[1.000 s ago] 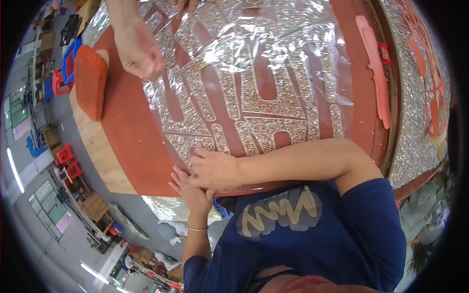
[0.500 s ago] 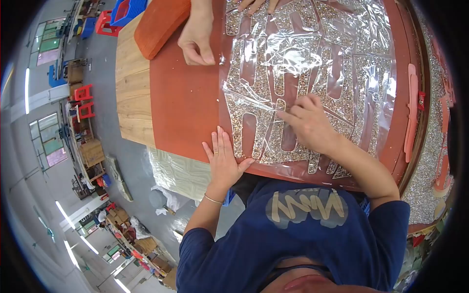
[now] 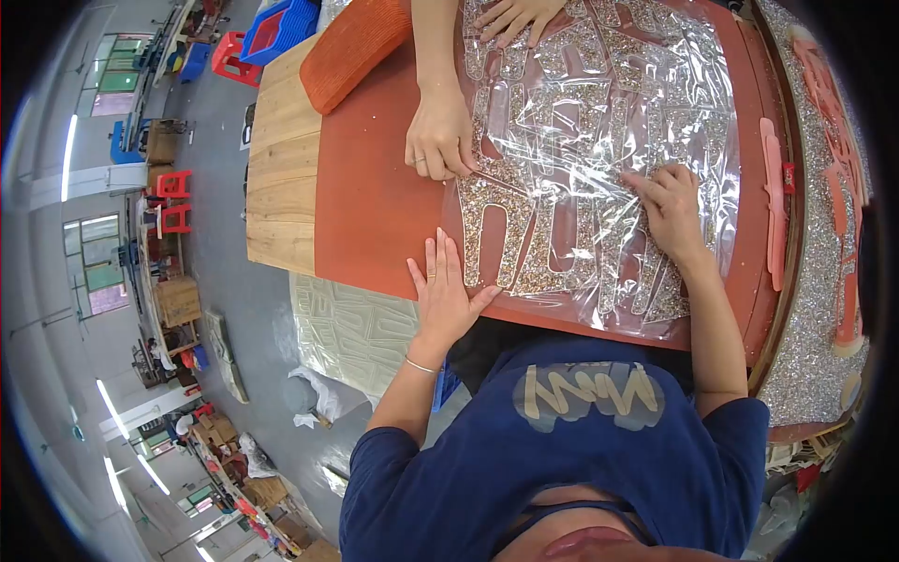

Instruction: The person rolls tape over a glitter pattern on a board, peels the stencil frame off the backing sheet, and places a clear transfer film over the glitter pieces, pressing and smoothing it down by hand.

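A glittery rhinestone sheet (image 3: 485, 211) with elongated cutouts lies on the reddish-brown board (image 3: 370, 187). Shiny clear plastic film (image 3: 585, 140) covers much of it, wrinkled and partly lifted; the sheet's near-left corner looks uncovered. My left hand (image 3: 444, 292) rests flat at the board's near edge, fingers spread, thumb by the sheet's corner. My right hand (image 3: 667, 208) is closed on the film, index finger and thumb toward the left. Across the board, another person's hand (image 3: 440, 136) pinches at the sheet's left edge, and their other hand (image 3: 517, 19) lies spread on the film.
An orange ribbed pad (image 3: 351, 56) lies at the far left, beside wooden boards (image 3: 281, 173). Pale patterned sheets (image 3: 346, 328) sit below the board's left side. Pink strips (image 3: 773, 206) and more glittery material (image 3: 805, 309) are on the right. Red stools (image 3: 174, 201) stand farther off.
My right hand has moved right, drawing the film back from the near-left corner. The other person's hand has come down to the sheet's left edge. My left hand stays flat. The view has shifted slightly.
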Tool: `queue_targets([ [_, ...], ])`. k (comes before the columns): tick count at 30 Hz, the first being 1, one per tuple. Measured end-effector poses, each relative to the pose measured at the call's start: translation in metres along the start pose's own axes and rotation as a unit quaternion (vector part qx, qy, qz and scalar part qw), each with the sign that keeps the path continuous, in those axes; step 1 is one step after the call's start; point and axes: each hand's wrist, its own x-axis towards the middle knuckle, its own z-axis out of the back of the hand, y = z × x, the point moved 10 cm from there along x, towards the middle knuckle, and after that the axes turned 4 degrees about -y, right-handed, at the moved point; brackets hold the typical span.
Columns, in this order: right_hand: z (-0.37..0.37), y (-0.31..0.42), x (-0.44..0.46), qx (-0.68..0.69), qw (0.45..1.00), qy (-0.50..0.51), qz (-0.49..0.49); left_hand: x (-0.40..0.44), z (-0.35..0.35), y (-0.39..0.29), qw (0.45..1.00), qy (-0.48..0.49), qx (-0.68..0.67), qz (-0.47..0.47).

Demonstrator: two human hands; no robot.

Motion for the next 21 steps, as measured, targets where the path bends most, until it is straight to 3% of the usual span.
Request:
queue_targets([
  [6, -0.001, -0.019, -0.001, 0.024, 0.999, -0.01, -0.035, -0.001, 0.0, 0.001, 1.0, -0.009, -0.014, -0.002],
  [10, 0.004, -0.015, -0.002, 0.022, 0.998, -0.054, 0.015, -0.002, 0.001, 0.002, 1.0, -0.003, -0.029, 0.001],
  [16, 0.0, -0.019, -0.005, 0.013, 0.998, -0.059, 0.015, -0.004, -0.006, 0.023, 0.987, 0.008, -0.161, 0.019],
  [17, 0.0, -0.02, -0.005, 0.012, 0.998, -0.06, 0.014, -0.003, -0.003, 0.03, 0.934, -0.025, -0.354, 0.045],
  [18, -0.001, -0.021, -0.005, 0.011, 0.998, -0.06, 0.013, -0.003, -0.001, 0.038, 0.842, -0.056, -0.532, 0.07],
  [19, 0.0, -0.02, -0.005, 0.01, 0.998, -0.063, 0.009, -0.004, -0.001, 0.047, 0.715, -0.086, -0.688, 0.09],
  [20, 0.0, -0.02, -0.004, 0.009, 0.998, -0.065, 0.012, -0.003, 0.002, 0.049, 0.715, -0.088, -0.688, 0.087],
  [21, -0.001, -0.021, -0.004, 0.012, 0.998, -0.068, 0.013, -0.003, 0.003, 0.058, 0.669, -0.108, -0.728, 0.109],
])
